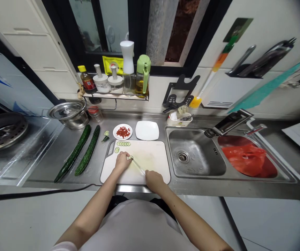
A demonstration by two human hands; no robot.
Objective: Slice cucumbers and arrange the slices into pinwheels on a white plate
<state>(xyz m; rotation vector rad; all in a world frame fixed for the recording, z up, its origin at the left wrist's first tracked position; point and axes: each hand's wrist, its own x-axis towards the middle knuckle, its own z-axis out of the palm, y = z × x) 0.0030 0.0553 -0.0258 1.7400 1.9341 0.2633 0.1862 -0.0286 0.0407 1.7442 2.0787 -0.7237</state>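
My left hand (122, 161) is over the cutting board (113, 174), its fingers closed on a small round cucumber slice (130, 158) by the knife's tip. In my right hand (154, 180) is the knife (139, 167); its thin blade slants up and left across the board to that slice. A row of overlapping cucumber slices (124, 143) lies along the board's top left, with a single slice (117, 150) just below. Left of the board are cucumber end pieces (105, 138) and two whole cucumbers (88, 153).
Behind the board stand a small plate of chopped red pieces (123, 131) and a white square plate (147, 130). A sink (197, 153) lies to the right, with a red plastic bag (244, 159) in its second basin. Above, a rack (115, 96) holds seasoning bottles. A steel pot (71, 115) is at the left.
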